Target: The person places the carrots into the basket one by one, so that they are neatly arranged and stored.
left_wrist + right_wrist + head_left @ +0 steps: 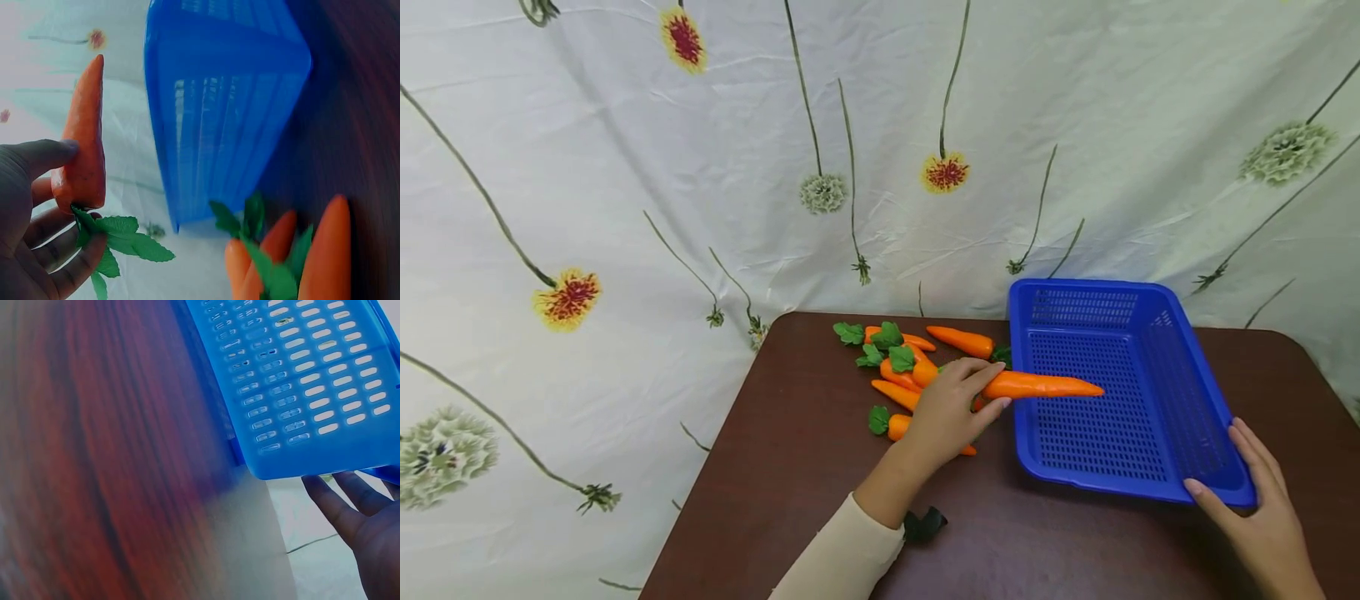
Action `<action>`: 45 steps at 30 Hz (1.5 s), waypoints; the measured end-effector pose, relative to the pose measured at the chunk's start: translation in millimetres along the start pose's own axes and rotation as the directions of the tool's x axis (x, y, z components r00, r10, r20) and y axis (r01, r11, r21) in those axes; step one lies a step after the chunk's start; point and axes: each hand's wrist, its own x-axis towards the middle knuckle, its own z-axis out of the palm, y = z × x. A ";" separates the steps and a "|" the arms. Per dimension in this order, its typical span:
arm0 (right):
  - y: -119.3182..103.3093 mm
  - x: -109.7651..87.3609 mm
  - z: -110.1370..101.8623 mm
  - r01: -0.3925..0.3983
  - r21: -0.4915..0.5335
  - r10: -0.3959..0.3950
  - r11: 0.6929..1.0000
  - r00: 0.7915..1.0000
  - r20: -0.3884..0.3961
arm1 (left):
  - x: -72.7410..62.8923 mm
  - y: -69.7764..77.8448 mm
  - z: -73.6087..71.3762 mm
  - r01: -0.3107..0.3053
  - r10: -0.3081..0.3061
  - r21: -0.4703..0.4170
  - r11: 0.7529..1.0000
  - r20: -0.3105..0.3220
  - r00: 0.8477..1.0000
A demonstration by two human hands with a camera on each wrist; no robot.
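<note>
My left hand (943, 412) grips an orange carrot (1041, 385) by its thick end, and the tapered tip points right, over the blue plastic basket (1105, 482). In the left wrist view the thumb presses the carrot (84, 144), while its green leaves (134, 237) hang among the fingers. My right hand (1262, 517) holds the basket's near right corner, thumb at the front rim and fingers along the right side. Several more carrots (897, 395) with leafy tops lie piled left of the basket, partly hidden behind the left hand.
The brown wooden table (790, 483) carries the basket and carrots. A pale flower-printed cloth (745, 167) hangs behind its far edge. One carrot (962, 340) lies close to the basket's left wall. Something small and black (925, 525) shows beside the left sleeve.
</note>
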 end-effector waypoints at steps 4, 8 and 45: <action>-0.1 1.9 0.0 -0.011 0.004 0.011 1.000 1.000 0.001 | 7.5 12.9 6.4 -0.039 0.038 0.033 0.999 0.035 0.999; -1.4 2.4 -0.3 -0.026 0.005 0.026 1.000 1.000 0.003 | 13.8 23.8 12.8 -0.062 0.058 0.045 0.997 0.081 0.995; 0.6 -1.1 -0.3 -0.035 0.000 0.035 0.999 0.999 0.007 | 21.5 71.0 49.8 -0.273 0.227 0.173 0.946 0.242 0.943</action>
